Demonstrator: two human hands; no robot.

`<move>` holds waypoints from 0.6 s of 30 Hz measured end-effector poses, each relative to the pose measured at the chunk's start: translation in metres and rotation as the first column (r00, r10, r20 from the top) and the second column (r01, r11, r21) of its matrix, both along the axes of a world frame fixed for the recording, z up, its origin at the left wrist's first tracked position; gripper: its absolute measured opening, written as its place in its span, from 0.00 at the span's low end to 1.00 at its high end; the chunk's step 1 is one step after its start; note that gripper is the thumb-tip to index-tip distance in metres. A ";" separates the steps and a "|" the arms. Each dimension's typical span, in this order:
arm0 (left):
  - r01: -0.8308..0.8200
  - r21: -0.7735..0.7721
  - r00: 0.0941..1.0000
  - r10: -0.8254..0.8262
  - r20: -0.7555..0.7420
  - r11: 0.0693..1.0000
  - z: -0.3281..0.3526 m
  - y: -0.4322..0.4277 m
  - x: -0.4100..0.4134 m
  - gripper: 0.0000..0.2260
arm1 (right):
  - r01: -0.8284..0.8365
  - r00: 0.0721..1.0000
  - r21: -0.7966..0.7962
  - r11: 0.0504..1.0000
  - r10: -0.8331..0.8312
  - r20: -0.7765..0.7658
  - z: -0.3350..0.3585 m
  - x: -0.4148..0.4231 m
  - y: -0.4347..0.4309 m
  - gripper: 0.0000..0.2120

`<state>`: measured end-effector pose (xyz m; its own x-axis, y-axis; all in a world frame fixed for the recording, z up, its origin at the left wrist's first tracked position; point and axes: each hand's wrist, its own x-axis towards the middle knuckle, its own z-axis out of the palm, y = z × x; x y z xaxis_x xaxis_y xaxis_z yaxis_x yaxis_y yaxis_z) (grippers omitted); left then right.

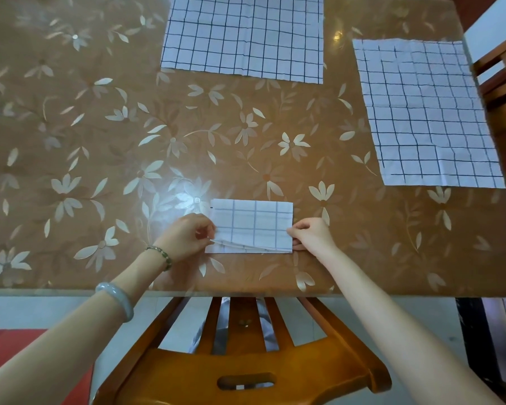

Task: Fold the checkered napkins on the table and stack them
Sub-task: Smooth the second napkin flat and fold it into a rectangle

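Two napkin (254, 223) edges pinched, left hand (186, 235), right hand (311, 233), near table (70, 287) edge

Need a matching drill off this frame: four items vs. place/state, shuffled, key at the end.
Things
1. folded napkin
2. right-side napkin
3. far napkin
4. chair

Place or state
a. spread flat, cut off by the frame's top
b. below the near edge of the table
c. pinched at its ends by the left hand and the right hand
d. spread flat, whole outline in view

Pairs: 1-c, 2-d, 3-a, 4-b
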<state>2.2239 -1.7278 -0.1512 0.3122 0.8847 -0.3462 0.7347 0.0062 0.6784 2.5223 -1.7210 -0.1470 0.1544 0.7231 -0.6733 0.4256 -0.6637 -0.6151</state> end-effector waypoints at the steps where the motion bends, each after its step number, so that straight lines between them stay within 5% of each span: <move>1: 0.033 0.024 0.999 -0.032 -0.024 0.999 -0.001 -0.001 -0.001 0.19 | -0.026 0.999 0.010 1.000 0.026 0.029 0.000 -0.001 0.000 0.02; 14: 0.389 0.336 0.916 -0.320 -0.243 0.858 -0.014 -0.015 -0.004 0.10 | -0.214 0.949 0.106 0.971 0.181 0.259 0.006 -0.005 -0.005 0.04; 18: 0.393 0.331 0.914 -0.324 -0.243 0.858 -0.014 -0.017 -0.001 0.19 | -0.218 0.948 0.110 0.970 0.183 0.260 0.005 -0.004 -0.006 0.03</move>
<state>2.2233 -1.7448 -0.1652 0.5978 0.7956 -0.0984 0.7426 -0.5033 0.4418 2.5180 -1.7269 -0.1421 0.1451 0.8377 -0.5264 0.6905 -0.4668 -0.5525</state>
